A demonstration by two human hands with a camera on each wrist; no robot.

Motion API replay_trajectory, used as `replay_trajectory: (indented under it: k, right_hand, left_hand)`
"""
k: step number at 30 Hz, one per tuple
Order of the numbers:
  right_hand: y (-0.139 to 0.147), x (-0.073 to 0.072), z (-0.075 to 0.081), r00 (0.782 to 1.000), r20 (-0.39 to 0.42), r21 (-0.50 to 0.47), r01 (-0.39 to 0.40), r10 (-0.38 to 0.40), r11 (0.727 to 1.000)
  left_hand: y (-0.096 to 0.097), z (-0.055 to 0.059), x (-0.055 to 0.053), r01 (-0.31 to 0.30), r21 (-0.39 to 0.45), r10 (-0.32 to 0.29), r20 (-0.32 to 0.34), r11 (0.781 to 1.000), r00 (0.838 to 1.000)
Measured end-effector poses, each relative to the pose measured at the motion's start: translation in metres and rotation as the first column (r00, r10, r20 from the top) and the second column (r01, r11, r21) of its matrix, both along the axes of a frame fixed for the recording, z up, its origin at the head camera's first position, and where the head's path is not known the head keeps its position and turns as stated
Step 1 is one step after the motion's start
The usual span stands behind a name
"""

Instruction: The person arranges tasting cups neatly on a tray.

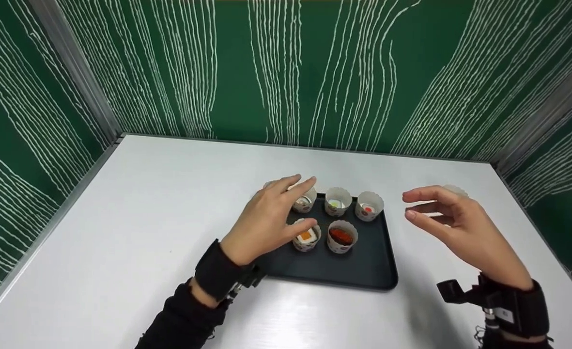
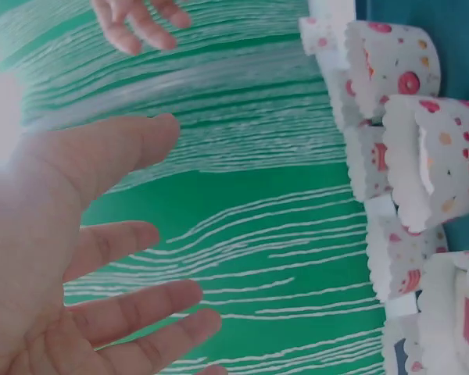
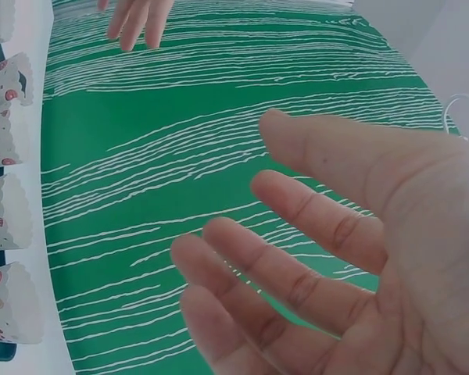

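Observation:
My left hand [image 1: 266, 218] hovers over the left part of a dark tray [image 1: 363, 266], its fingers spread and holding nothing. Patterned paper cups with scalloped rims stand on the tray. By my left thumb is a cup [image 1: 306, 246] with a white and orange piece; beside it, another cup [image 1: 340, 247] has a red-orange topping inside. Behind these, one cup [image 1: 338, 208] shows a green-centred piece and another cup [image 1: 370, 208] a red-centred one. My right hand [image 1: 455, 223] is raised right of the tray, fingers loosely bent around air. The left hand hides the tray's left side.
One more paper cup [image 1: 456, 190] stands on the white table [image 1: 97, 242] at the right, partly hidden behind my right hand. Green panels [image 1: 237, 72] with white wavy lines border the table at the back and both sides.

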State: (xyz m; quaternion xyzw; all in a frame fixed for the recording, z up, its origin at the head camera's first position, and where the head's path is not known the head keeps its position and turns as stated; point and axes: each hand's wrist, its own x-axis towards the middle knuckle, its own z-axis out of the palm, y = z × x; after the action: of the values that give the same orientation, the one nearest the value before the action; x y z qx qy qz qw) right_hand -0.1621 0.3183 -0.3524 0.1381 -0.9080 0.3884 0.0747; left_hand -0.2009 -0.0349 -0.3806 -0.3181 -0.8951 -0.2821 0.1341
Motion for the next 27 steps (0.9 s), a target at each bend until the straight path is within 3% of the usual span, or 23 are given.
replay_trajectory:
  k: [9, 16, 27]
  right_hand:
    - [0.018, -0.011, -0.013, 1.000, 0.001, 0.028, 0.020, -0.020, 0.999]
    - [0.046, -0.024, -0.019, 0.993, -0.008, 0.160, 0.115, -0.115, 0.980]
    - [0.085, -0.064, -0.027, 0.982, 0.057, 0.287, 0.155, -0.179, 0.945]
  left_hand:
    - [0.001, 0.003, 0.004, 0.001, 0.019, -0.001, -0.012, 1.000, 1.000]
    - [0.000, 0.004, 0.004, 0.001, 0.015, -0.001, 0.000, 1.000, 1.000]
    - [-0.003, 0.006, 0.002, 0.002, 0.001, -0.002, -0.002, 1.000, 1.000]
